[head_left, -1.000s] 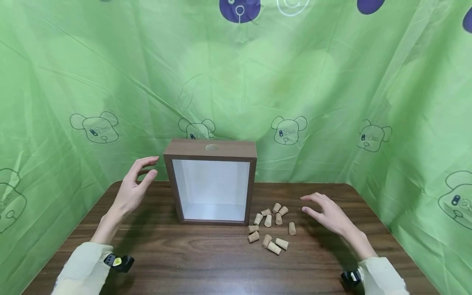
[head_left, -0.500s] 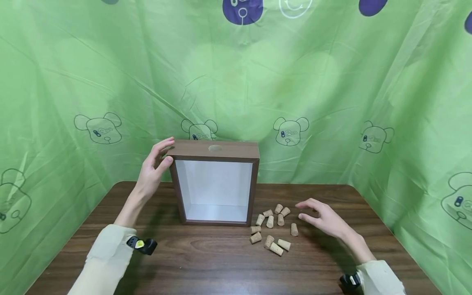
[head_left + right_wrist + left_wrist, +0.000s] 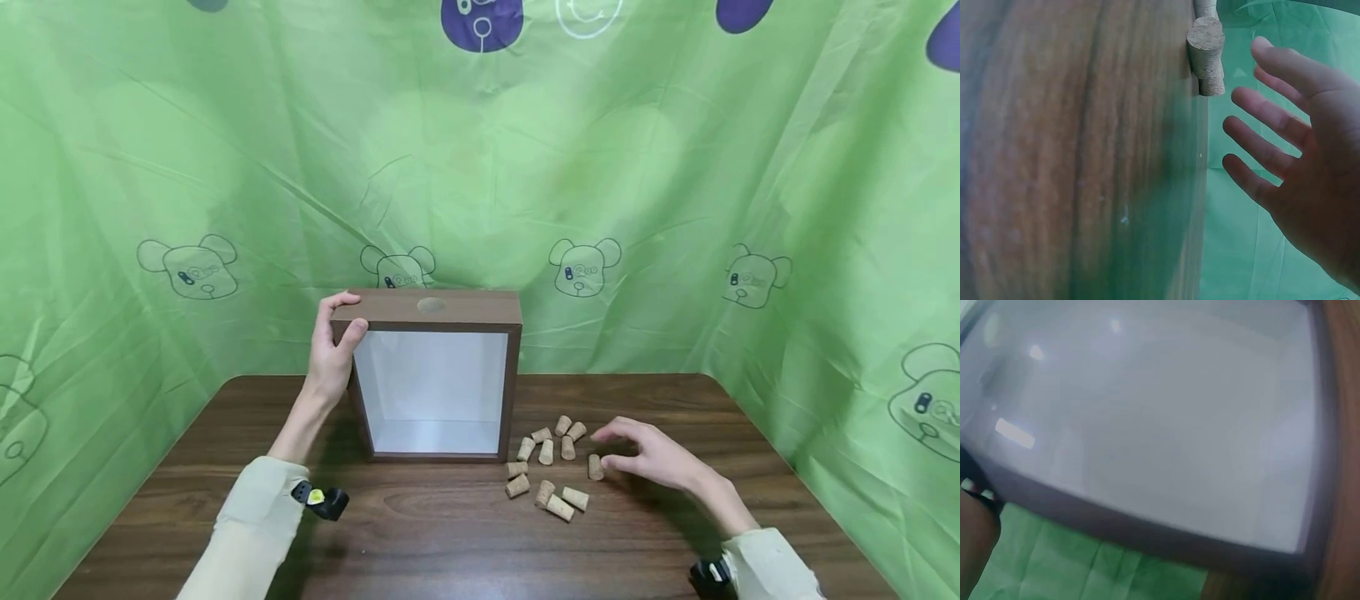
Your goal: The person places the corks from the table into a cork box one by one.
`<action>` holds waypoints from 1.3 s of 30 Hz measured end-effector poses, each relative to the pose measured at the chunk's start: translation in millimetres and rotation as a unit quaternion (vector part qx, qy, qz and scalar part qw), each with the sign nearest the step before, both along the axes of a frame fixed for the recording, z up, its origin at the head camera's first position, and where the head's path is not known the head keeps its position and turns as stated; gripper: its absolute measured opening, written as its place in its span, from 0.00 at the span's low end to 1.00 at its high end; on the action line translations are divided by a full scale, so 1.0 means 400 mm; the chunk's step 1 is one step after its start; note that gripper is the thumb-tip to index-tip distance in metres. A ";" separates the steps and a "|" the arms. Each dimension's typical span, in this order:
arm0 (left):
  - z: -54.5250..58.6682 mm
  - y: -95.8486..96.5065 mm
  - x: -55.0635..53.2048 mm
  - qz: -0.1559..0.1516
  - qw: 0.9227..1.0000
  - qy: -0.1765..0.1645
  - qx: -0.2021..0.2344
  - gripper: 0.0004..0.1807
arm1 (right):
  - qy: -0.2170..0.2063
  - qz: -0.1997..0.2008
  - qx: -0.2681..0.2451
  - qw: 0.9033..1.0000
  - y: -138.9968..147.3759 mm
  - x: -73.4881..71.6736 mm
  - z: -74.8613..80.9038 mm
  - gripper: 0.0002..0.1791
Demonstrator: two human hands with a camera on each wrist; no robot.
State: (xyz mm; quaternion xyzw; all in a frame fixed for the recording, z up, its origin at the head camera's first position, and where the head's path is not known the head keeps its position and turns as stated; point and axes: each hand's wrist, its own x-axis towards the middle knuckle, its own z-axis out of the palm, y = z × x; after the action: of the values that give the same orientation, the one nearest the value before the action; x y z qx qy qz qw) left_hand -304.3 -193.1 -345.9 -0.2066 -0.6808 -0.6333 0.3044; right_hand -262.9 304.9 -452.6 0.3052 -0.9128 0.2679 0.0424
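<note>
A brown shadow box frame (image 3: 513, 392) with a clear front and white inside stands upright on the table; a round hole shows in its top. My left hand (image 3: 330, 358) grips its upper left corner, thumb on the front edge and fingers over the top. In the left wrist view the box's clear front (image 3: 1166, 425) fills most of the picture. Several wine corks lie to the right of the box. My right hand (image 3: 652, 454) is beside the rightmost cork (image 3: 596, 467), thumb tip right at it. In the right wrist view its fingers (image 3: 1272, 115) are spread near a cork (image 3: 1207, 50).
The dark wood table (image 3: 420, 533) reaches back to a green curtain (image 3: 480, 167) printed with bear heads. Two more corks, a lying cork (image 3: 575, 498) and another (image 3: 559, 507), are at the front of the group.
My left hand has moved right and taken hold of the box's upper left corner. My right hand has moved left and down to the rightmost cork.
</note>
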 end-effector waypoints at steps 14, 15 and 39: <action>-0.019 0.026 -0.014 0.023 0.997 0.069 0.035 0.32 | -0.027 0.048 0.039 0.998 -0.010 -0.007 0.001 0.19; -0.020 0.025 -0.016 0.028 0.996 0.072 0.033 0.32 | -0.026 0.052 0.039 0.998 -0.011 -0.009 -0.001 0.18; -0.028 0.025 -0.013 -0.015 0.995 0.074 0.063 0.29 | 0.124 0.070 0.020 0.990 -0.071 -0.015 0.143 0.18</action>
State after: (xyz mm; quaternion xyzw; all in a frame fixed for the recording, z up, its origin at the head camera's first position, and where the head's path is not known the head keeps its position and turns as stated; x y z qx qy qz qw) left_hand -309.7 -183.1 -357.2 -0.2441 -0.6122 -0.6622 0.3566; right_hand -268.9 276.7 -395.4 0.4000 -0.8821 0.2122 0.1302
